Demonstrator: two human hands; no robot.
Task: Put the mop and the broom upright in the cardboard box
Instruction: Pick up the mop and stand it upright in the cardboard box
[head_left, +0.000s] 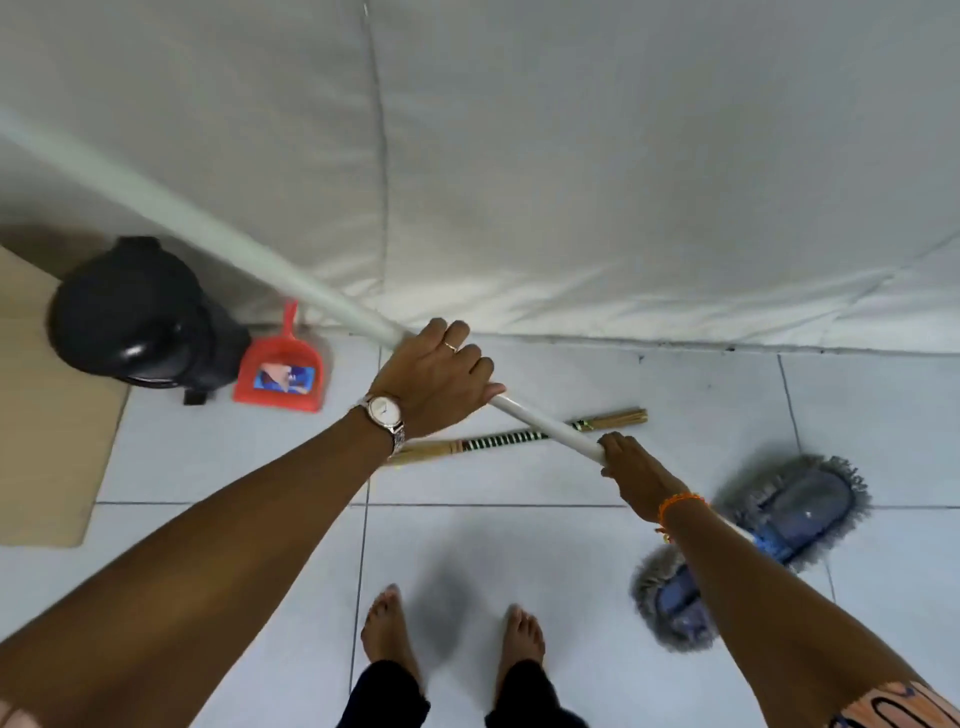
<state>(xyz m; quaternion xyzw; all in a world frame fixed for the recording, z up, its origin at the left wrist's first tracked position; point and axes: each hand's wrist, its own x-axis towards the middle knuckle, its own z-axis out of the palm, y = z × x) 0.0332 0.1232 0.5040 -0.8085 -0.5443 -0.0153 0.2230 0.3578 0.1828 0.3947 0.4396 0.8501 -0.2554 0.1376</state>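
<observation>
The mop has a long white handle (208, 223) running from the upper left down to a blue head with grey fringe (810, 512) at the lower right, above the floor tiles. My left hand (436, 379) grips the handle at mid-length. My right hand (636, 470) holds it lower down, nearer the head. The broom (498, 440), a bundle of sticks with a black-and-green striped band, lies flat on the tiles beneath the handle. A tan cardboard surface (47, 415) shows at the left edge; I cannot tell whether it is the box.
A black lidded bin (135, 322) and a red dustpan (283, 371) stand against the white wall (623, 182) at the left. My bare feet (452, 631) are on the white floor tiles near the bottom centre.
</observation>
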